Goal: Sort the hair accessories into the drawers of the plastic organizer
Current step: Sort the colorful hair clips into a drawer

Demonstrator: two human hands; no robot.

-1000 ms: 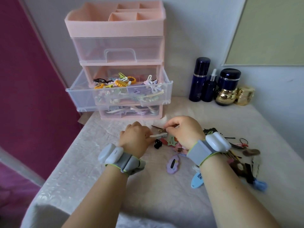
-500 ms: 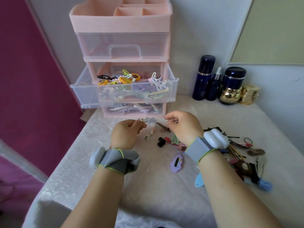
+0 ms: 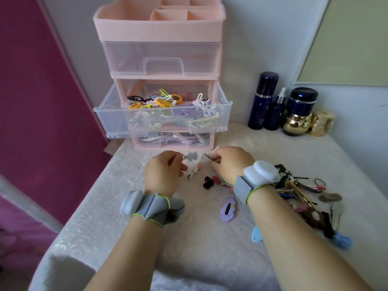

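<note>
- Pale grey-blue plastic, shaped like a small flower or cloud, is the clip [image 3: 190, 156] that the left hand [image 3: 163, 175] pinches by its end between thumb and fingers, in the air just in front of the organizer [image 3: 159, 26].
- 1 second ago both hands were together low over the pile, pulling at the same bunch; now they are apart and higher, each with its own piece.
- In my judgement this means that 2 tangled pieces are now separated, so each can go into its own drawer.
- Thin dark metal is the hairpin [image 3: 210, 159] that the right hand [image 3: 228, 164] grips with curled fingers, near the clip but not touching it.
- Between the hands 1 more small pale clip [image 3: 193, 172] lies on the table [image 3: 105, 206].
- Clear plastic makes the middle drawer [image 3: 117, 120], which is pulled out and already holds many coloured clips and rings; the top drawer [image 3: 161, 59] is closed.
- Right of the hands lies the unsorted pile [image 3: 302, 196]: dark pins, a small black claw clip [image 3: 208, 182], and a flat purple flower clip [image 3: 228, 208].
- White and a little wrinkled is the cloth on the table.
- Glossy dark blue bottles [image 3: 263, 101] and gold jars [image 3: 321, 123] stand at the wall.
</note>
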